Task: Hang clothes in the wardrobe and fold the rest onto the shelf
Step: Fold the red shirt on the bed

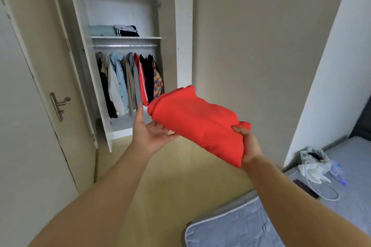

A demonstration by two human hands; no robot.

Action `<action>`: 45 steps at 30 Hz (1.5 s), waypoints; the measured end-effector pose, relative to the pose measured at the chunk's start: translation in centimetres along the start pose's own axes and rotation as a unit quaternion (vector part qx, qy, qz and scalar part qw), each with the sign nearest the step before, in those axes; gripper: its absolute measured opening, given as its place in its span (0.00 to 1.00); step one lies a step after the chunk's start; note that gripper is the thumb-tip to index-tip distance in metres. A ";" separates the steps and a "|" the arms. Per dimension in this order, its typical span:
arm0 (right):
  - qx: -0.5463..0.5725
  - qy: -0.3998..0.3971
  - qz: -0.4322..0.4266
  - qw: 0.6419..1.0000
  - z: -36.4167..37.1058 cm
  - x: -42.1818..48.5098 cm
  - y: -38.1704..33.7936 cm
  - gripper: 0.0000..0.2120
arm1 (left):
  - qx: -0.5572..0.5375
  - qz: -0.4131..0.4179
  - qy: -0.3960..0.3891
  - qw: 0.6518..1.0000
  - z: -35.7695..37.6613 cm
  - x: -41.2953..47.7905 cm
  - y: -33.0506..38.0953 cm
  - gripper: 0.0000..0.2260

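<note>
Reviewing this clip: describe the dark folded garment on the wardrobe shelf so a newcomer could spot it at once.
Find the open white wardrobe on the far wall, then the shelf just above its hanging rail. Two folded piles lie there side by side. The dark garment is the right one: black with white stripes, against the plain pale blue pile on its left.

On your left hand (pixel 149 134) the fingertips disappear under the folded red garment (pixel 192 120). On your right hand (pixel 250 147) only the thumb shows on top, the rest is tucked underneath. The garment also blocks the wardrobe (pixel 168 26) at its bottom right corner. The mattress (pixel 230 228) runs off the bottom and right edges, and whatever's inside the white bag (pixel 313 158) is too small to make out.
</note>
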State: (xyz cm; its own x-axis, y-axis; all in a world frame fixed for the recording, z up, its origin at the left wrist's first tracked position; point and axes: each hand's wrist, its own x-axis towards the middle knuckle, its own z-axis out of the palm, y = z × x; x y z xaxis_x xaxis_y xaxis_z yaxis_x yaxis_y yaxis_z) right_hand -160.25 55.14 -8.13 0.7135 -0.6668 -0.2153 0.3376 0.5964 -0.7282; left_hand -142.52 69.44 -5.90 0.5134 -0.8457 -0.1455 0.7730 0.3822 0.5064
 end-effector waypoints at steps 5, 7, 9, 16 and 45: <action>-0.001 -0.031 0.029 0.999 6.5 6.3 4.6 0.09 | 0.083 0.028 0.082 0.993 -2.1 3.0 3.3 0.23; -0.039 -0.055 0.053 0.996 7.7 8.4 5.6 0.13 | 0.120 0.041 0.168 0.978 -3.8 4.5 5.0 0.20; -0.078 -0.061 0.077 0.992 8.2 11.0 6.2 0.14 | 0.152 0.054 0.214 0.964 -5.8 6.1 7.1 0.24; -0.146 -0.076 0.135 0.977 11.8 21.7 7.8 0.06 | 0.191 0.102 0.246 0.945 -10.0 13.4 14.6 0.27; -0.341 -0.130 0.142 0.920 33.3 71.8 5.7 0.18 | 0.461 0.168 0.121 0.863 -13.0 58.2 41.4 0.13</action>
State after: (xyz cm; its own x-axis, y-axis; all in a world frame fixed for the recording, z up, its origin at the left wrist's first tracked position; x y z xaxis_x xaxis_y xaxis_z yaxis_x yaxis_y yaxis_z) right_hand -86.66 25.54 -6.10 0.8659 -0.3452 -0.3621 -0.2858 0.2527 -0.9244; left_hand -75.79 40.92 -4.44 0.7998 -0.5998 0.0238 -0.0026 0.0362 0.9993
